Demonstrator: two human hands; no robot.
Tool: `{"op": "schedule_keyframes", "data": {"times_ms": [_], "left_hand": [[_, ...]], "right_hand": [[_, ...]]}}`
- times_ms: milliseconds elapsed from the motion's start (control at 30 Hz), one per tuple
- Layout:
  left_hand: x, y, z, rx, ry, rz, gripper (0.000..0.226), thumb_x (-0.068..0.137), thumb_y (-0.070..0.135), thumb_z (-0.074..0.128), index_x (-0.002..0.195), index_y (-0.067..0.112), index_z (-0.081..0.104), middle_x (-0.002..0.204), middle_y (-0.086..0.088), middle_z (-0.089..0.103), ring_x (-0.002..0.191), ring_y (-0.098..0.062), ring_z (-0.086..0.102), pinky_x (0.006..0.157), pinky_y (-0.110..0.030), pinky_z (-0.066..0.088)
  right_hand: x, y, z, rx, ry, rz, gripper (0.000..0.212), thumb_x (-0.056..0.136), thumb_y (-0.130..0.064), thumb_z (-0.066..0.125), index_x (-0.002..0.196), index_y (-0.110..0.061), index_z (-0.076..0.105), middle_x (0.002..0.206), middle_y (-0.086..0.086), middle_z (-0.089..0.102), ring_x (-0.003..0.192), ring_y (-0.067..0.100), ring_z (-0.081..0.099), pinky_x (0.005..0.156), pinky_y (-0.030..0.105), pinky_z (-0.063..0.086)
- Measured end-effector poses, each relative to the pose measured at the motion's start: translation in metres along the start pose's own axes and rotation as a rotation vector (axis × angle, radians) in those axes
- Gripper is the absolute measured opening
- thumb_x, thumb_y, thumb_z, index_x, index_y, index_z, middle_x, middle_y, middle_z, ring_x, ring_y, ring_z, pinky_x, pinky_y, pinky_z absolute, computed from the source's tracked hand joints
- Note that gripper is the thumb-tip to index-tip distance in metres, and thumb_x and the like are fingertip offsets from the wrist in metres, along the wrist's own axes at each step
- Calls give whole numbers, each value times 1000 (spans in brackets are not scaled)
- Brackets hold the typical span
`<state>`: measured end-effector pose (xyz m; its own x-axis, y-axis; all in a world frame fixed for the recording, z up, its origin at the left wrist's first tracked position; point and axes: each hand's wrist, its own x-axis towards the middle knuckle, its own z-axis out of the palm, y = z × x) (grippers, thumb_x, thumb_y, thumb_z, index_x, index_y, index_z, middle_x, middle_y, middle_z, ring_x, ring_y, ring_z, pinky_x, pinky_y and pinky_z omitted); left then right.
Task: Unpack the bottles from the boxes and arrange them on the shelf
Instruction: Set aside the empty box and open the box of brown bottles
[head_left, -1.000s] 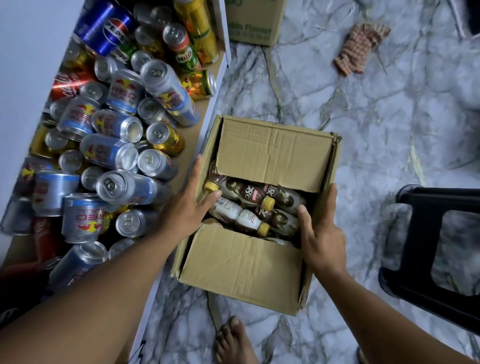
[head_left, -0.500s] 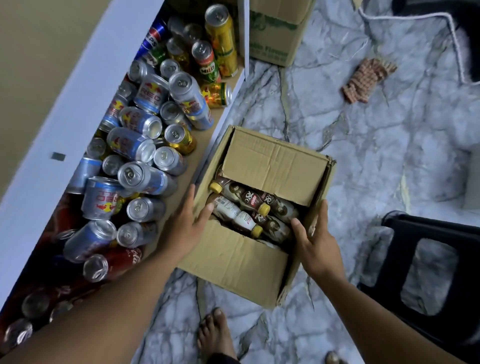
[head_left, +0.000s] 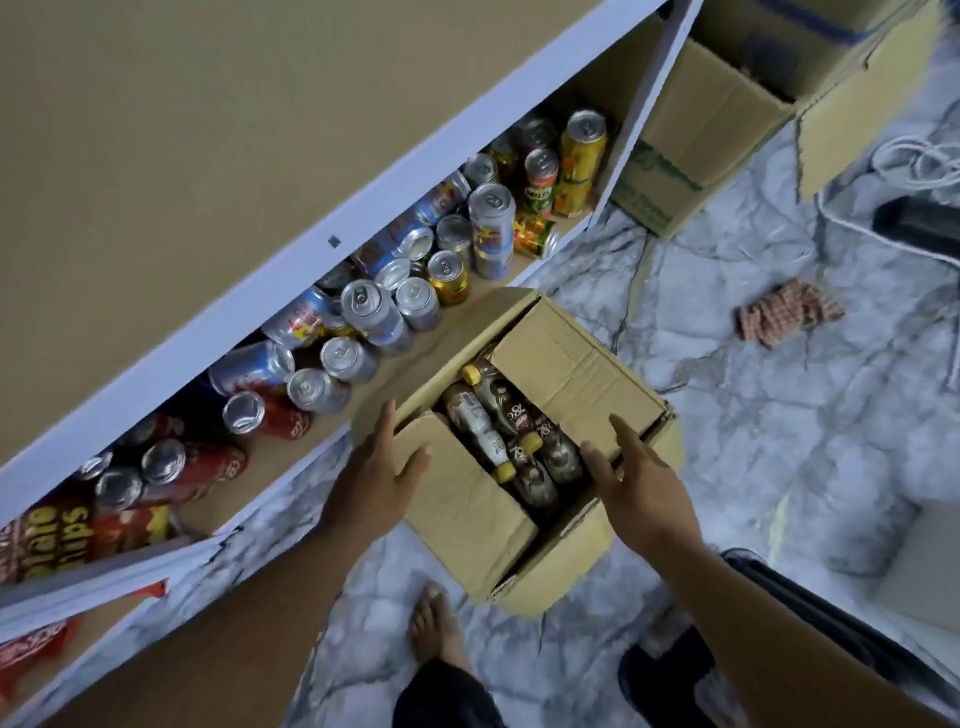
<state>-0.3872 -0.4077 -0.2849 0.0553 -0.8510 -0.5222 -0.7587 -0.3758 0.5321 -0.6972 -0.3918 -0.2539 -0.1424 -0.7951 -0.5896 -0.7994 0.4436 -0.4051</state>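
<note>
**Bottles lie between the two hands, closer to the right one**

To the left of the left fingers and beyond them, the shelf (head_left: 363, 218) holds many cans (head_left: 363, 306), standing and lying without order. The left hand (head_left: 379, 467) rests on the left side of the open box (head_left: 467, 519). Its fingers are straight and spread, the thumb lies across the near flap, and it grips nothing.

The bottles (head_left: 498, 431) lie on their sides inside the box, to the right of the left thumb, with the near flap between them. Their long axis runs from far-left to near-right, and the yellow caps point both ways.

The right hand (head_left: 634, 473) is at the right rim, fingers apart and nearly straight, holding nothing. Its thumb is just beside the nearest bottle, so this hand seems better placed for the first pick. It would probably need to turn so the fingers cross the bottle's length.

Well to the right of the right fingers, a cloth (head_left: 784, 317) lies on the floor.
</note>
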Motion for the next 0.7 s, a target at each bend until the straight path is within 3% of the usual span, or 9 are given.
{"op": "schedule_keyframes", "data": {"times_ms": [133, 367, 500, 600, 700], "left_hand": [[-5, -14, 7, -15, 35, -18, 91, 94, 64, 51, 164, 22, 10, 166, -12, 28, 152, -28, 28, 115, -41, 35], [7, -24, 22, -58, 120, -58, 92, 91, 66, 45, 164, 19, 14, 168, -7, 22, 155, -27, 17, 121, -44, 31], [10, -25, 32, -85, 191, -75, 98, 90, 79, 38, 163, 17, 20, 166, -11, 28, 153, -31, 22, 119, -48, 34], [10, -25, 37, -102, 220, -87, 95, 88, 75, 32, 162, 16, 25, 163, -13, 32, 151, -33, 26, 118, -50, 36], [12, -24, 43, -73, 321, -31, 76, 95, 62, 44, 149, 8, 45, 148, -16, 47, 141, -36, 41, 108, -54, 46]], "right_hand": [[31, -29, -11, -115, -2, -157, 73, 99, -69, 35, 161, -33, 22, 161, 2, 38, 144, 28, 40, 104, 46, 47], [100, -60, -18, -399, -111, -266, 77, 99, -66, 40, 163, -35, 11, 170, 6, 14, 152, 31, 28, 114, 48, 39], [125, -73, -26, -425, -97, -293, 78, 98, -66, 42, 162, -33, 14, 169, 5, 15, 149, 32, 33, 110, 49, 42], [135, -76, -30, -446, -107, -308, 79, 97, -66, 43, 162, -32, 14, 169, 3, 17, 148, 32, 34, 109, 49, 43], [139, -85, -34, -459, -98, -378, 75, 99, -62, 44, 162, -29, 21, 165, 2, 29, 147, 29, 36, 109, 45, 41]]}}
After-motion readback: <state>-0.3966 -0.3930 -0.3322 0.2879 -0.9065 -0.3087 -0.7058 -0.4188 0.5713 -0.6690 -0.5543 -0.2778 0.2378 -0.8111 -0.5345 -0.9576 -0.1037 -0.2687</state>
